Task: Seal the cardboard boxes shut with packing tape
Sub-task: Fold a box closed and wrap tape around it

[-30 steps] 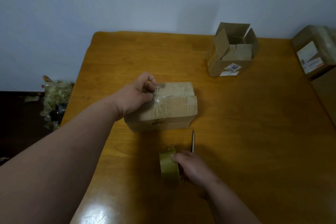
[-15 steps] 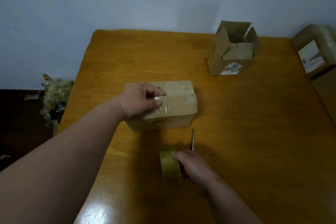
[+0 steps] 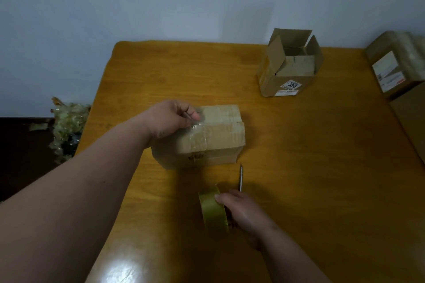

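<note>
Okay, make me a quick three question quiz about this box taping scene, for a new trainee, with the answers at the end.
1. True or false: the box with raised flaps is taped shut.
2. Which hand grips the tape roll: A left, B right?
3. What slim tool lies between the closed box and the roll?

Key: 1 false. 2 B, the right hand; the left hand presses tape onto the closed box. 3 A thin blade, possibly a cutter.

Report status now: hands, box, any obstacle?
Left hand pressing tape on closed box. Right hand grips tape roll. Nothing blocking.
</note>
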The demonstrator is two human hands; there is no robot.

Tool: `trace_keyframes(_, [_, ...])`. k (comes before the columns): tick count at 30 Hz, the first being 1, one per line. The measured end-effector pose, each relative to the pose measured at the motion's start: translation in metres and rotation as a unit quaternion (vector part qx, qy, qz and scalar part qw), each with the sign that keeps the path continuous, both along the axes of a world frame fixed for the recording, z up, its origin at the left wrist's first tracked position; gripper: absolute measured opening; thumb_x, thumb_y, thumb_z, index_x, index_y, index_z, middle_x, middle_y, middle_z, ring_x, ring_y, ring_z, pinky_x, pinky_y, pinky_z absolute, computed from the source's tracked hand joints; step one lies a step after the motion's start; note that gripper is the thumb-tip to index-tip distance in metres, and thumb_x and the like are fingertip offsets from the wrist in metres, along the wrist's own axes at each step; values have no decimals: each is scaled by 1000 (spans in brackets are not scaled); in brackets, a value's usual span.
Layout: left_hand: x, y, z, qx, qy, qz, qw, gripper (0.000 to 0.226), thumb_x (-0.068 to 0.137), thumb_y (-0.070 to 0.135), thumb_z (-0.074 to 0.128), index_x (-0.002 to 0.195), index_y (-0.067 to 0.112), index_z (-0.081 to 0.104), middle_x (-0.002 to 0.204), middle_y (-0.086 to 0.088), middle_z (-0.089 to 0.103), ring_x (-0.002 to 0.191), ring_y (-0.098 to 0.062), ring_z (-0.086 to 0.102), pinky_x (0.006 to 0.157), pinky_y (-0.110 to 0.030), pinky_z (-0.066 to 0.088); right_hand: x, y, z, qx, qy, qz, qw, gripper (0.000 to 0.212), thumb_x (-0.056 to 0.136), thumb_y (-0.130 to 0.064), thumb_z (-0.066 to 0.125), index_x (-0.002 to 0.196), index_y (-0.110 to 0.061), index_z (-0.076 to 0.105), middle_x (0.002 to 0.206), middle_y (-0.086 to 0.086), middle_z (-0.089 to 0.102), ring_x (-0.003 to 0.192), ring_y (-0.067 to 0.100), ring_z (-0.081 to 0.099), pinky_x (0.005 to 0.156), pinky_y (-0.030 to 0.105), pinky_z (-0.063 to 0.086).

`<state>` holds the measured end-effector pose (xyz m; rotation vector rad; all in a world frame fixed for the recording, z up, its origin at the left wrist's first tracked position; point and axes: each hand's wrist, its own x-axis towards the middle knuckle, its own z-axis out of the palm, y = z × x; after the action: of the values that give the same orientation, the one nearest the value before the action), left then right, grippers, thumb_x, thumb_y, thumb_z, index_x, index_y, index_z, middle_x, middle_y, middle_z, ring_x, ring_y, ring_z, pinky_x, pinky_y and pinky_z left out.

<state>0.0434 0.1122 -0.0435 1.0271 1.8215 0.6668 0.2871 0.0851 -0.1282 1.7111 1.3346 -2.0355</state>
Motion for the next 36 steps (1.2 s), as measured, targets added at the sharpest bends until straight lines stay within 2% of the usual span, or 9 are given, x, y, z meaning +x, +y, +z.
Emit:
trace_keyframes(5, [5,6,1,-41,59,-10,997,20,91,16,57,86,21,77,88,11,68,84,-5,57,68,-21,40,-1,2,2,8,0,26,1000,65,94,-45,57,149,-18,34,123,0,51,98,14,56,74,26,50])
trace_keyframes(8, [6,4,1,-75,83,-45,993,25,84,40,70,89,16,76,87,2,70,86,-16,60,76,-30,43,0,3,-1,11,-2,28,1000,65,93,-45,58,148,-17,36,133,8,52,110,24,57,86,35,53])
trace_keyframes(10, [6,3,-1,-81,103,-73,989,21,78,42,78,86,23,78,87,7,71,88,-11,62,82,-29,45,-1,4,1,18,-6,33,999,66,93,-45,58,148,-17,36,132,7,53,106,20,58,77,29,51])
trace_keyframes(15, [8,6,-6,-86,187,-102,973,22,78,36,80,63,25,68,67,10,63,69,-7,56,57,-23,37,-2,4,-1,34,-4,29,999,64,93,-46,57,146,-16,39,118,-1,54,90,7,54,63,22,42])
trace_keyframes(19, [8,8,-4,-95,231,-119,961,31,78,39,78,62,20,60,61,4,56,62,-12,51,54,-26,33,-1,3,-2,34,-6,28,999,62,93,-46,58,145,-17,41,127,3,56,101,15,57,66,23,43])
trace_keyframes(26, [13,11,4,-144,191,-128,962,22,82,34,76,66,23,66,69,5,58,77,-17,54,67,-26,38,-1,1,-3,36,-9,19,999,61,93,-43,59,144,-14,42,129,7,58,108,22,59,67,24,46])
trace_keyframes(30, [12,5,4,-111,173,-106,973,10,85,32,74,90,24,77,91,1,70,92,-17,61,80,-28,46,-1,0,-2,33,-7,20,999,61,94,-43,58,145,-14,41,130,9,58,110,25,59,68,25,46])
trace_keyframes(34, [6,-7,3,-33,68,-15,997,9,79,20,80,83,20,71,80,3,69,75,-11,60,66,-25,41,0,-2,-5,43,6,24,999,60,93,-47,57,143,-17,45,131,5,57,112,22,57,79,30,48])
trace_keyframes(36, [3,-10,0,-14,75,1,997,11,80,17,79,77,17,68,75,1,67,71,-12,58,62,-26,39,0,-3,-5,45,13,21,999,60,93,-47,57,144,-18,44,126,0,57,105,17,57,75,27,47])
